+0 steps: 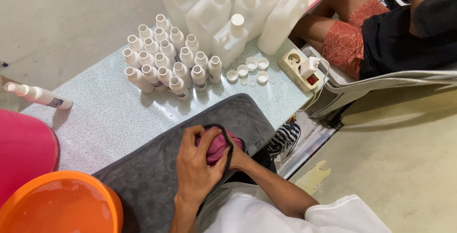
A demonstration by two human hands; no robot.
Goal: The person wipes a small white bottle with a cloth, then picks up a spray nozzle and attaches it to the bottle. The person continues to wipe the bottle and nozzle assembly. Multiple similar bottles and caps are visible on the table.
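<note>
Pink cloth (215, 148) is sitting bunched between both hands over the grey mat (157, 166) at the bench's (109, 118) six o'clock edge. The left hand (196, 164) is clenching it in a firm grip; the right hand (238, 154) is grasping its far side. Large white jugs (209, 11) are standing at twelve o'clock, small white bottles (166, 59) clustering just before them, loose caps (250, 68) lying at one o'clock.

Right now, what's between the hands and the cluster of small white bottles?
In the head view, only the grey mat and bare speckled tabletop lie between the hands, which grip a pink cloth, and the small white bottles.
</note>
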